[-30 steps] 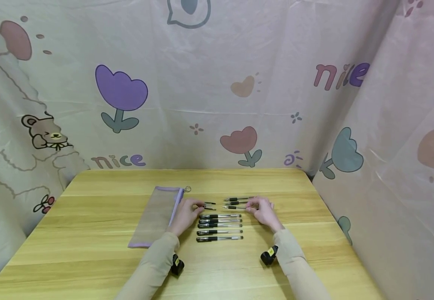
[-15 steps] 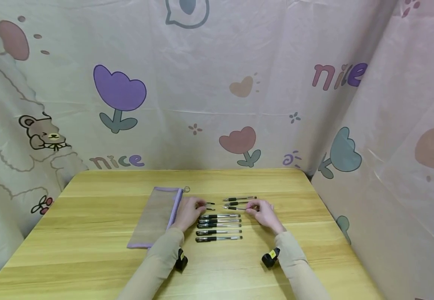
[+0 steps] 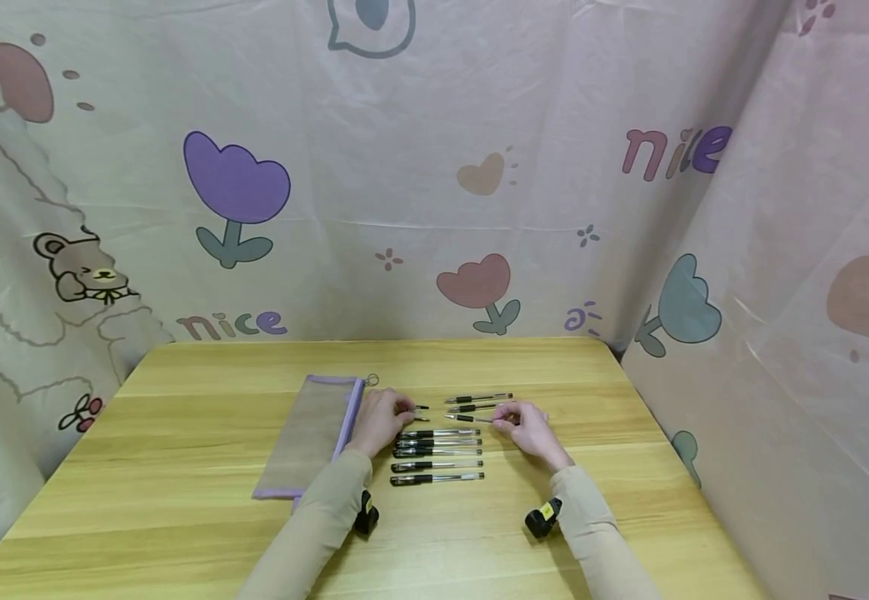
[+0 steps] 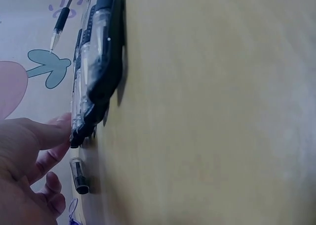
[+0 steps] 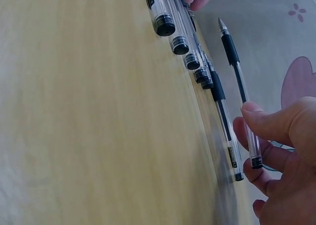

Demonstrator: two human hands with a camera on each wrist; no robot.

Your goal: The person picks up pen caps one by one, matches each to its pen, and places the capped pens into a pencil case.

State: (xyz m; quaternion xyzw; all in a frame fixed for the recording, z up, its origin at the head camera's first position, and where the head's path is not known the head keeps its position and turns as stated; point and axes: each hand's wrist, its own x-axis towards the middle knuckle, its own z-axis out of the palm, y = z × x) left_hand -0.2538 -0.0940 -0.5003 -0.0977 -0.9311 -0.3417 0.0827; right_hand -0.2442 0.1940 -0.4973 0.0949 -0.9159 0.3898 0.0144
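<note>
In the head view my right hand (image 3: 527, 429) pinches an uncapped gel pen (image 5: 239, 81) near its rear end, its tip pointing left and raised off the table. Two more uncapped pens, including a far pen (image 3: 479, 398), lie just beyond it. My left hand (image 3: 382, 419) has thumb and forefinger together at a small dark pen cap (image 3: 422, 419), apparently pinching it; its fingertips are partly hidden behind pens in the left wrist view. Another pen cap (image 4: 79, 175) lies beside that hand. Several capped gel pens (image 3: 437, 479) lie in a row nearer the person.
A mesh zip pouch (image 3: 307, 437) with purple edging lies flat left of the pens, partly under the left forearm. The wooden table (image 3: 142, 467) meets a patterned curtain (image 3: 374, 167) at the back and sides.
The left hand has shifted slightly right, toward the pen tip. The right hand keeps hold of its pen and barely moves. The head view drifts a little.
</note>
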